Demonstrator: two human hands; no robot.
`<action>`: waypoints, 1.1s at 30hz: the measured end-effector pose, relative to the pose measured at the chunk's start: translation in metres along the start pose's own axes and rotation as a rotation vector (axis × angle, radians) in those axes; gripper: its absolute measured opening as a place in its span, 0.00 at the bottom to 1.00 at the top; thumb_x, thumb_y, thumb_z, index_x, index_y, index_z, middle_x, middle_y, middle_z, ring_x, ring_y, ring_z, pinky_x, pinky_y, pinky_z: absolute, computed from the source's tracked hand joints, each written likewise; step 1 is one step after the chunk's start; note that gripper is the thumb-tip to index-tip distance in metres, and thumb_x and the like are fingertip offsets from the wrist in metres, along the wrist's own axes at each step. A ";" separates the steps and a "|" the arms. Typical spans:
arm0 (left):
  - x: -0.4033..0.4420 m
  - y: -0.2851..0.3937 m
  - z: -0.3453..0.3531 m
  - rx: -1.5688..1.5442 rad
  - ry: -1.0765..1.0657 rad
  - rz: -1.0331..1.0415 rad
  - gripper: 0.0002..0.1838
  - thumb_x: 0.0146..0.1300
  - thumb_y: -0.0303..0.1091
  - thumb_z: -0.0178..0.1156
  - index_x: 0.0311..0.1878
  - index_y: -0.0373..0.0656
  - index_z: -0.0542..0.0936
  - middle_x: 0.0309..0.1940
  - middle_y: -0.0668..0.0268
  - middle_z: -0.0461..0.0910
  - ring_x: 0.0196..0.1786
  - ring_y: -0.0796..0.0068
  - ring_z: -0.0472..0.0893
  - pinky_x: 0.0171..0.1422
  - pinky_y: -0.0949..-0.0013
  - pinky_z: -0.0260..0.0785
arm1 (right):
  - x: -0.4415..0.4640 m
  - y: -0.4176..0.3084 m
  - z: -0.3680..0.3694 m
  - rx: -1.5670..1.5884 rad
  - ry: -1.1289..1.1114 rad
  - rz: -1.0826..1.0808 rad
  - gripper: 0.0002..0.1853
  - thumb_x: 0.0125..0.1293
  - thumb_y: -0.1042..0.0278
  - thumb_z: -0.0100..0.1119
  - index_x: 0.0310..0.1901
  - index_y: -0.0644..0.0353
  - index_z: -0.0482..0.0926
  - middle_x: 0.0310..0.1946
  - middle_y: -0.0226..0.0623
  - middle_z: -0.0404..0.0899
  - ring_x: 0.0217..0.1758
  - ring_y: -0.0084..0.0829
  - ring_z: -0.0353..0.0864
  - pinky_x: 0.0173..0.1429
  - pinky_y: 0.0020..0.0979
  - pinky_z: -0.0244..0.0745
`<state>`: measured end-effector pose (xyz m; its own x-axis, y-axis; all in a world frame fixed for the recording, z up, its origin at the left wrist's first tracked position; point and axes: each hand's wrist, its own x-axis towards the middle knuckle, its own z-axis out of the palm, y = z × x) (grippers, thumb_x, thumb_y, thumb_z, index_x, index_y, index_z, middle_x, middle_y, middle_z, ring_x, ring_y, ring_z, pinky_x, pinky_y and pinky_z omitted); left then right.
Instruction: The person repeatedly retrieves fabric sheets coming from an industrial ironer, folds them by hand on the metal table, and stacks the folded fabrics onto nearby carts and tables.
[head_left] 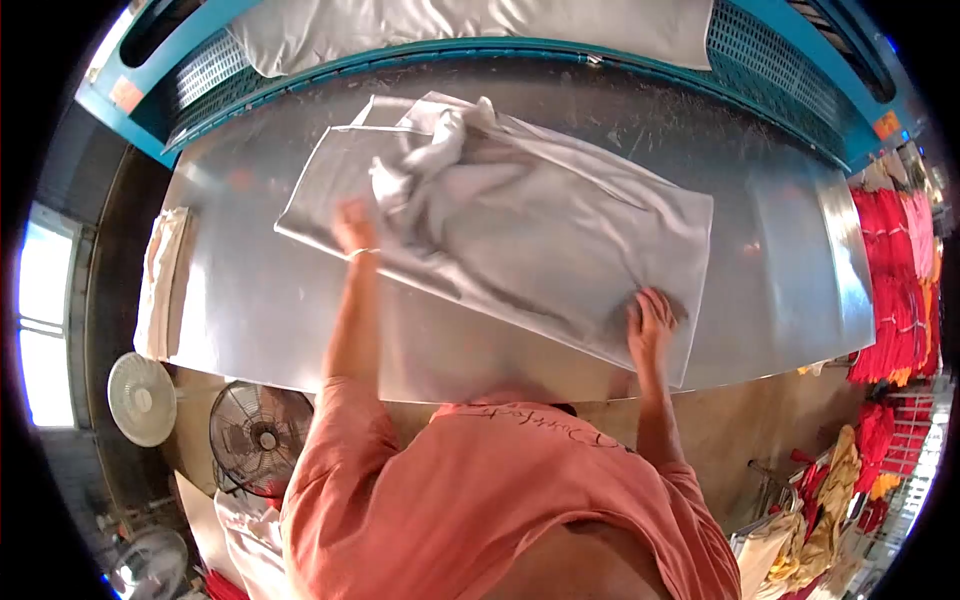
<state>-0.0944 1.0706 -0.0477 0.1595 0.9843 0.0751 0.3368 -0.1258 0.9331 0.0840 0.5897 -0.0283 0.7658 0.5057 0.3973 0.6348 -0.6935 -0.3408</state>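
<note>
A large grey cloth [540,220] lies folded and rumpled across the metal table [790,260], with a bunched ridge near its upper left part. My left hand [354,228] is at the cloth's left lower edge, blurred by motion, so its fingers do not show clearly. On the lower right part of the cloth my right hand [653,318] rests with its fingers spread, pressing on the fabric near the corner.
Behind the table runs a blue machine frame [440,48] with another grey cloth [480,30] on it. Folded pale cloth [163,285] lies at the table's left end. Fans [262,438] stand at lower left. Red garments [893,285] hang at the right.
</note>
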 end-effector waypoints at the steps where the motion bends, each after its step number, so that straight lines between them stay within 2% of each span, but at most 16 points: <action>1: 0.031 -0.029 -0.029 0.346 0.139 -0.025 0.24 0.57 0.51 0.55 0.49 0.41 0.74 0.40 0.56 0.77 0.45 0.58 0.76 0.50 0.58 0.68 | -0.019 0.023 0.002 -0.071 -0.014 0.041 0.14 0.59 0.66 0.55 0.48 0.54 0.75 0.57 0.33 0.70 0.62 0.38 0.64 0.63 0.43 0.55; 2: 0.061 -0.058 -0.059 0.641 0.269 -0.091 0.29 0.53 0.56 0.57 0.49 0.40 0.73 0.42 0.50 0.77 0.48 0.51 0.75 0.53 0.53 0.67 | -0.034 0.028 -0.008 -0.123 -0.018 0.058 0.16 0.60 0.66 0.55 0.51 0.53 0.73 0.59 0.33 0.68 0.63 0.38 0.63 0.64 0.44 0.53; 4: 0.074 -0.066 -0.084 0.642 0.294 -0.289 0.34 0.51 0.56 0.58 0.55 0.41 0.69 0.46 0.48 0.76 0.52 0.50 0.74 0.58 0.55 0.66 | -0.059 0.042 -0.019 -0.278 0.037 0.166 0.16 0.61 0.66 0.54 0.52 0.53 0.73 0.59 0.34 0.67 0.62 0.38 0.64 0.60 0.40 0.59; 5: 0.102 -0.109 -0.088 0.555 0.324 -0.071 0.30 0.49 0.55 0.62 0.49 0.42 0.75 0.44 0.54 0.79 0.47 0.53 0.78 0.50 0.54 0.70 | -0.069 0.048 -0.021 -0.352 0.060 0.221 0.16 0.62 0.66 0.54 0.52 0.53 0.73 0.58 0.35 0.67 0.61 0.38 0.65 0.58 0.39 0.62; 8: 0.116 -0.094 -0.059 0.254 -0.064 -0.090 0.17 0.51 0.39 0.62 0.39 0.36 0.80 0.37 0.60 0.81 0.40 0.64 0.79 0.49 0.65 0.70 | -0.080 0.071 -0.021 0.017 0.315 0.378 0.17 0.62 0.63 0.54 0.52 0.56 0.72 0.51 0.39 0.73 0.53 0.41 0.71 0.51 0.36 0.68; 9: 0.100 -0.082 -0.032 -0.255 -0.046 -0.024 0.14 0.49 0.30 0.61 0.39 0.35 0.81 0.37 0.62 0.82 0.38 0.69 0.79 0.47 0.70 0.69 | -0.076 0.069 -0.024 0.090 0.254 0.496 0.16 0.62 0.63 0.54 0.51 0.57 0.72 0.46 0.39 0.74 0.48 0.41 0.73 0.48 0.34 0.68; 10: 0.083 -0.066 -0.006 -0.374 -0.176 0.089 0.11 0.52 0.28 0.60 0.40 0.38 0.82 0.35 0.65 0.82 0.37 0.75 0.78 0.45 0.72 0.69 | -0.066 0.059 -0.031 0.165 0.197 0.616 0.16 0.61 0.63 0.55 0.49 0.58 0.72 0.41 0.39 0.76 0.43 0.41 0.74 0.45 0.33 0.69; 13: -0.037 0.049 0.041 0.068 -0.606 0.474 0.10 0.57 0.32 0.59 0.43 0.47 0.82 0.29 0.65 0.82 0.29 0.76 0.77 0.38 0.72 0.70 | -0.046 0.052 -0.030 0.238 0.122 0.639 0.14 0.60 0.62 0.58 0.45 0.61 0.74 0.26 0.32 0.77 0.29 0.31 0.73 0.38 0.29 0.68; 15: -0.116 0.069 0.068 0.145 -0.826 0.869 0.10 0.58 0.31 0.57 0.43 0.47 0.80 0.25 0.64 0.79 0.26 0.74 0.76 0.34 0.69 0.70 | -0.044 0.067 -0.022 0.617 0.091 0.804 0.15 0.59 0.62 0.59 0.44 0.62 0.75 0.28 0.28 0.76 0.31 0.24 0.72 0.39 0.27 0.67; 18: -0.221 0.083 0.066 0.255 -1.167 0.818 0.33 0.51 0.44 0.65 0.61 0.51 0.68 0.45 0.58 0.76 0.42 0.61 0.76 0.49 0.65 0.70 | -0.046 0.041 -0.052 1.130 0.299 0.808 0.15 0.58 0.63 0.61 0.44 0.64 0.76 0.33 0.25 0.76 0.36 0.18 0.70 0.42 0.25 0.65; 20: -0.276 0.069 0.050 0.372 -1.148 0.975 0.47 0.43 0.49 0.69 0.67 0.49 0.58 0.56 0.56 0.67 0.56 0.55 0.68 0.64 0.59 0.59 | -0.058 0.018 -0.083 1.299 0.399 0.770 0.15 0.59 0.64 0.60 0.43 0.66 0.76 0.38 0.25 0.75 0.41 0.18 0.70 0.46 0.23 0.64; 24: -0.334 0.089 0.030 0.533 -1.061 0.989 0.52 0.41 0.55 0.67 0.68 0.45 0.53 0.57 0.60 0.66 0.62 0.58 0.61 0.68 0.53 0.51 | -0.060 0.012 -0.095 1.413 0.519 1.031 0.17 0.58 0.67 0.61 0.48 0.66 0.76 0.40 0.29 0.77 0.39 0.21 0.72 0.45 0.25 0.68; 27: -0.355 0.086 0.046 0.528 -0.908 0.975 0.52 0.42 0.51 0.67 0.69 0.44 0.51 0.55 0.60 0.66 0.59 0.57 0.63 0.63 0.51 0.54 | -0.020 -0.001 -0.073 1.418 0.445 0.781 0.18 0.58 0.69 0.60 0.50 0.65 0.75 0.38 0.30 0.78 0.37 0.21 0.74 0.42 0.24 0.70; 30: -0.350 0.073 0.068 0.484 -0.722 0.738 0.33 0.46 0.44 0.66 0.54 0.39 0.70 0.40 0.57 0.74 0.45 0.55 0.72 0.52 0.56 0.64 | 0.026 -0.086 -0.087 1.232 -0.046 0.405 0.19 0.64 0.66 0.55 0.56 0.60 0.72 0.36 0.24 0.75 0.35 0.15 0.71 0.40 0.20 0.68; 31: -0.341 0.055 0.079 0.455 -0.671 0.655 0.28 0.47 0.42 0.65 0.50 0.37 0.74 0.36 0.57 0.76 0.41 0.55 0.74 0.49 0.57 0.66 | 0.033 -0.110 -0.094 1.185 -0.030 0.166 0.19 0.67 0.61 0.51 0.57 0.58 0.71 0.35 0.23 0.74 0.34 0.16 0.70 0.41 0.21 0.69; 33: -0.308 0.024 0.084 0.086 -0.748 0.096 0.15 0.53 0.38 0.62 0.37 0.36 0.79 0.27 0.62 0.78 0.29 0.63 0.75 0.39 0.64 0.69 | 0.035 -0.128 -0.086 1.356 -0.311 0.061 0.22 0.69 0.56 0.47 0.60 0.60 0.66 0.41 0.33 0.77 0.41 0.22 0.76 0.46 0.24 0.70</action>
<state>-0.0576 0.7535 -0.0781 0.7684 0.6261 -0.1322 0.3559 -0.2465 0.9014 0.0209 0.6522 0.1029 0.6732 0.7093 0.2092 0.0664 0.2237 -0.9724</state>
